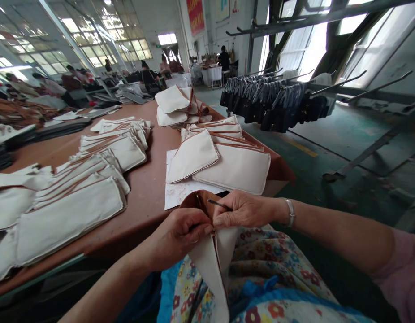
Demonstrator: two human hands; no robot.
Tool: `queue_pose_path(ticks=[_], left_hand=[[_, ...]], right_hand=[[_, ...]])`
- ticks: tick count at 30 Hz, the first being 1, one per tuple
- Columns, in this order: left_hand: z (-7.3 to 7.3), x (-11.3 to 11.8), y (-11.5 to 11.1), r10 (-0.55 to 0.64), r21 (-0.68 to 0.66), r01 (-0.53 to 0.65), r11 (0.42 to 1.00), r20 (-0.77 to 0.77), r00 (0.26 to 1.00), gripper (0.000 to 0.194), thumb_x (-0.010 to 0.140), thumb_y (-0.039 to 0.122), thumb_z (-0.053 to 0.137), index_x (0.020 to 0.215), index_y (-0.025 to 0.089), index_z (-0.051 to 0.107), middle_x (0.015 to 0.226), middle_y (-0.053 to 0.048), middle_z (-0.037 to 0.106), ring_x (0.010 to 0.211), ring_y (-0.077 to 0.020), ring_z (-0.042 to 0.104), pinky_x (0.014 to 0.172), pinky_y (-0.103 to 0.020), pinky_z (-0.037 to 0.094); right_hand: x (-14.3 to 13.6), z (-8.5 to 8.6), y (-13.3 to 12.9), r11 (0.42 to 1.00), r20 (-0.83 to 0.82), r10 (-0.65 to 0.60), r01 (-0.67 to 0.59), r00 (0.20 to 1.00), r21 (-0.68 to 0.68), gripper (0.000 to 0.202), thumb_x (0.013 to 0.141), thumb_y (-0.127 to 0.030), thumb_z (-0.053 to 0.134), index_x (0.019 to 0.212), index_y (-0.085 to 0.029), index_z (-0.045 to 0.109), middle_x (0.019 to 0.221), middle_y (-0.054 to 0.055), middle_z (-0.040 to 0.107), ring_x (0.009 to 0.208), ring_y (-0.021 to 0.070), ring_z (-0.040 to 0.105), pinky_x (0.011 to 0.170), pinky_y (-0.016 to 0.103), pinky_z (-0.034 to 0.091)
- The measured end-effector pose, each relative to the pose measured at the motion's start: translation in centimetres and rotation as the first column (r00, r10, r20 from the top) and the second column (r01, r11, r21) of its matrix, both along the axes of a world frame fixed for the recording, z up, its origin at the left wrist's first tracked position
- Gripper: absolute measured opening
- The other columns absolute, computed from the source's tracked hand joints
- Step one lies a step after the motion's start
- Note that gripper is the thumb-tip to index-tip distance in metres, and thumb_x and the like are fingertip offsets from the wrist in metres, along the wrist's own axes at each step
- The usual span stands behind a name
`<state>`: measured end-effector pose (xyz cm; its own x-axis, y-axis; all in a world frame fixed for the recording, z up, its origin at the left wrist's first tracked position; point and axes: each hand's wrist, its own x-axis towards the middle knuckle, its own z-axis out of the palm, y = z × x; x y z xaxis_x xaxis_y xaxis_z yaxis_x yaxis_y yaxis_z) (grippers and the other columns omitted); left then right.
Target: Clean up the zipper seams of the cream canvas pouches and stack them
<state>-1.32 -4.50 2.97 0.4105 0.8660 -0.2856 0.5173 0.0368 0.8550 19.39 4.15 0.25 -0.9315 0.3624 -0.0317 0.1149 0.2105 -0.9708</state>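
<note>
Over the lap, at the table's front edge, my left hand (185, 231) pinches a white fabric piece (210, 269) with brown edging. Opposite it, my right hand (243, 209) is closed on a thin dark tool (220, 205) and also touches the piece near its brown upper part (194, 199). Both hands' fingertips almost meet at the seam. Just beyond them, white padded pieces (234, 168) with brown edges are stacked, partly on a white sheet (173, 195).
Rows of similar white pieces (73, 215) cover the left of the brown table (143, 179); another pile (174, 101) stands farther back. To the right, a metal rack (348, 89) holds dark hanging items (274, 107). People sit at distant tables.
</note>
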Motion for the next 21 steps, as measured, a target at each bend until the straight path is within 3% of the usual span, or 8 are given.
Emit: queue_pose_path(ticks=[5, 9, 12, 14, 17, 21], left_hand=[[0.5, 0.7, -0.6, 0.01, 0.112, -0.002, 0.994, -0.07, 0.998, 0.034, 0.092, 0.04, 0.055, 0.069, 0.016, 0.057, 0.067, 0.003, 0.043, 0.063, -0.0107, 0.036, 0.054, -0.021, 0.03], [-0.1, 0.3, -0.5, 0.029, -0.018, -0.028, 0.999, 0.015, 0.999, 0.038, 0.092, 0.048, 0.055, 0.07, 0.016, 0.053, 0.065, 0.003, 0.041, 0.06, -0.0103, 0.032, 0.05, -0.022, 0.025], [-0.6, -0.5, -0.1, 0.052, -0.128, -0.03, 0.991, 0.173, 0.984, 0.046, 0.093, 0.057, 0.048, 0.077, 0.014, 0.06, 0.068, 0.001, 0.047, 0.06, -0.0109, 0.035, 0.053, -0.023, 0.028], [-0.9, -1.0, 0.0, 0.115, -0.186, -0.07, 0.98, 0.243, 0.963, 0.055, 0.095, 0.059, 0.04, 0.083, 0.013, 0.066, 0.073, -0.002, 0.055, 0.063, -0.0127, 0.042, 0.057, -0.024, 0.034], [-0.8, -1.6, 0.1, 0.162, -0.259, -0.089, 0.962, 0.276, 0.947, 0.061, 0.098, 0.056, 0.033, 0.086, 0.011, 0.071, 0.075, -0.006, 0.061, 0.066, -0.0149, 0.049, 0.062, -0.026, 0.039], [-0.2, -1.8, -0.6, 0.177, -0.192, -0.124, 0.974, 0.292, 0.94, 0.031, 0.094, 0.042, 0.054, 0.098, 0.013, 0.067, 0.089, -0.007, 0.066, 0.079, -0.0173, 0.058, 0.07, -0.026, 0.044]], right_hand=[[-0.1, -2.0, -0.6, 0.98, -0.042, -0.011, 0.003, 0.999, -0.201, 0.023, 0.08, -0.031, 0.07, 0.074, -0.011, 0.062, 0.061, -0.005, 0.048, 0.054, 0.0051, 0.038, 0.049, 0.017, 0.029], [0.2, -2.5, -0.7, 0.946, -0.056, -0.042, 0.022, 0.998, -0.322, 0.026, 0.074, -0.032, 0.076, 0.082, -0.01, 0.065, 0.065, -0.004, 0.053, 0.054, 0.0053, 0.04, 0.047, 0.017, 0.029], [0.3, -1.6, -0.5, 0.92, -0.059, 0.005, -0.028, 0.998, -0.391, 0.031, 0.083, -0.041, 0.068, 0.079, -0.011, 0.063, 0.06, -0.005, 0.047, 0.051, 0.0045, 0.035, 0.046, 0.017, 0.026], [0.2, -1.2, -0.3, 0.923, -0.054, 0.029, -0.048, 0.998, -0.382, 0.037, 0.086, -0.046, 0.065, 0.074, -0.011, 0.06, 0.057, -0.006, 0.043, 0.05, 0.0041, 0.032, 0.045, 0.017, 0.023], [0.0, -1.4, -0.3, 0.953, -0.012, 0.05, -0.051, 0.999, -0.298, 0.038, 0.082, -0.046, 0.07, 0.077, -0.009, 0.066, 0.059, -0.004, 0.049, 0.052, 0.0048, 0.035, 0.045, 0.018, 0.023], [0.0, -2.2, -0.5, 0.949, -0.035, -0.03, 0.017, 0.999, -0.314, 0.032, 0.079, -0.039, 0.074, 0.081, -0.008, 0.07, 0.065, -0.001, 0.057, 0.056, 0.006, 0.041, 0.049, 0.018, 0.03]])
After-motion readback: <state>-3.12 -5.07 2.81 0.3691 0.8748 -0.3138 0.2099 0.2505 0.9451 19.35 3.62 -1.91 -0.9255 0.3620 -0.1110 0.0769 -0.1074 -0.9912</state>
